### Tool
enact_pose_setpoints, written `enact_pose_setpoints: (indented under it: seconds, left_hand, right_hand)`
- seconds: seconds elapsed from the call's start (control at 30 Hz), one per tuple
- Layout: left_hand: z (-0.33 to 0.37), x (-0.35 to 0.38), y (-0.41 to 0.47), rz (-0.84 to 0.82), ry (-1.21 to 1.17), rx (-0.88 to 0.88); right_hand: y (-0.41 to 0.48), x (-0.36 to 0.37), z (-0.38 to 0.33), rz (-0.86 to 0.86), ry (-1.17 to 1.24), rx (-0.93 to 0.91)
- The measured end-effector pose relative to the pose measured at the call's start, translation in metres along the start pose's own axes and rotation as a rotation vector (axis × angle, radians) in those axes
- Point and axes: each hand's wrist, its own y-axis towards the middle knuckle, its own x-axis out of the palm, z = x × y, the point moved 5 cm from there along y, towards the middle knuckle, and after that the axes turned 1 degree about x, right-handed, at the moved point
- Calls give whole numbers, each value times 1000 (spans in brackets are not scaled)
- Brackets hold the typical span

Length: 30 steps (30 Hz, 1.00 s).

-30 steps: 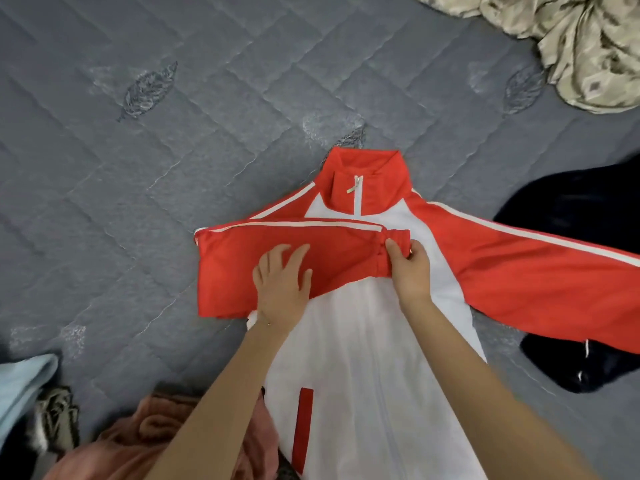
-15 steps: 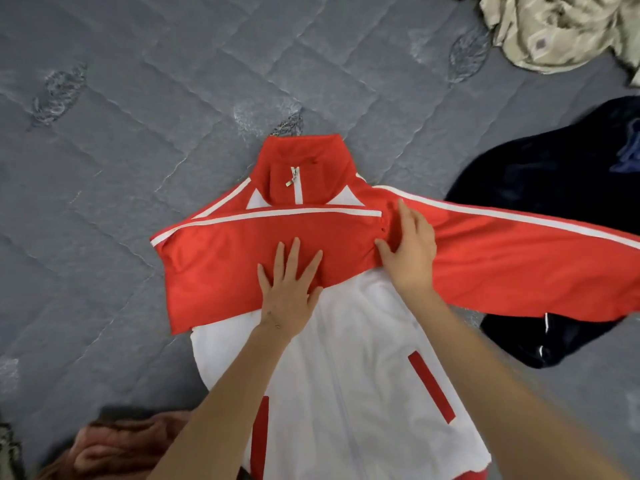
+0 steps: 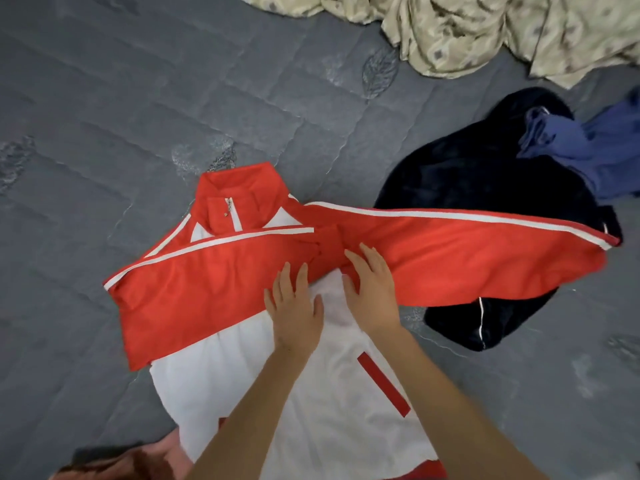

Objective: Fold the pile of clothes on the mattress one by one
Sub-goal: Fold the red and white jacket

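A red and white jacket (image 3: 214, 393) lies front up in the middle of the grey quilted mattress (image 3: 138, 116), its red collar (image 3: 239, 192) pointing to the far edge and its hem running off toward the near edge. A small metal zip pull (image 3: 228, 204) hangs at the collar; it is too small to show any brand mark. The sleeve on the person's left (image 3: 207, 289) is folded flat across the chest, its white stripe uppermost and its cuff near the middle of the jacket. The sleeve on the right (image 3: 467, 254) stretches straight out toward the right edge and lies over a dark navy garment (image 3: 485, 202), which has a thin white line along one seam. The left hand (image 3: 294, 306) lies palm down on the white chest, fingers straight and slightly apart, their tips on the lower edge of the folded sleeve. The right hand (image 3: 372, 292) lies flat just beside it, fingers straight and spread on the red cloth where the outstretched sleeve begins, thumb on the white; neither hand grips anything. A slanted red pocket strip (image 3: 382, 384) shows on the white body beside the right forearm. A crumpled blue garment (image 3: 588, 150) sits on the navy one near the right edge. A beige patterned cloth (image 3: 467, 29) is bunched at the far right corner; its small dark squares are too blurred to read. A pinkish garment (image 3: 121, 465) lies at the near left edge, touching the jacket's hem.
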Motion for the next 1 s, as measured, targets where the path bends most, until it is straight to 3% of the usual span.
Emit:
enact_pose_setpoints:
  seconds: [0.1,0.33,0.57,0.67,0.77,0.87,1.0]
  left_hand:
    - [46,14,-4,-19,-51,92]
    - [131,42,-9,-134,-43,197]
    - [196,52,-3,-133,64,398]
    - [205,59,4,-256,134,367]
    - [204,62,14,-368,140,306]
    - [206,59,19,-399,-37,278]
    - [208,36,14,-234,-629,166]
  right_hand:
    - [0,-34,21,46,20,33]
    - [14,-114,68,188,-228,-38]
    - [39,-188,125,242,-319,140]
    - [46,-209,142,341,-435,162]
    - [50,-224,152,297,-417,197]
    - [49,-222,142,137,-309,191]
    - [40,-201,123,38,-105,302]
